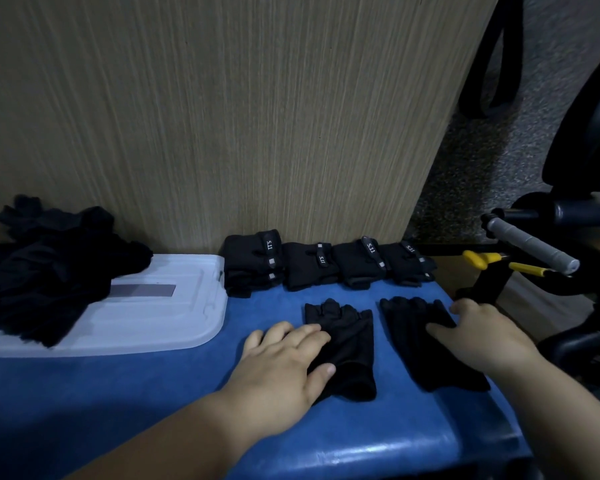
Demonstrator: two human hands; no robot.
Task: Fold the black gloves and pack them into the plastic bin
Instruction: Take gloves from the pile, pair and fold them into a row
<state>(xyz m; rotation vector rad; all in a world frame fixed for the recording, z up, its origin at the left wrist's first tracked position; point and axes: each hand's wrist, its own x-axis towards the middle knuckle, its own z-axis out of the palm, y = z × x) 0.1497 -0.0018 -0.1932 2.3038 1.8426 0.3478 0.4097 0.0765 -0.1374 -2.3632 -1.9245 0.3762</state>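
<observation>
Two black gloves lie flat side by side on the blue surface (118,393). My left hand (284,362) rests with straight fingers on the left glove (350,344). Over the right glove (416,344), my right hand (482,330) lies with spread fingers touching its right edge. Several folded black gloves (326,263) stand in a row against the wooden panel behind. A pile of unfolded black gloves (49,265) lies at the left, partly on a translucent white plastic bin lid (160,306). The bin itself is not seen.
A wooden panel (222,116) rises right behind the blue surface. To the right are a grey handle (530,242), yellow-handled pliers (506,263) and black chair parts (568,341). The blue surface ends just right of the right glove.
</observation>
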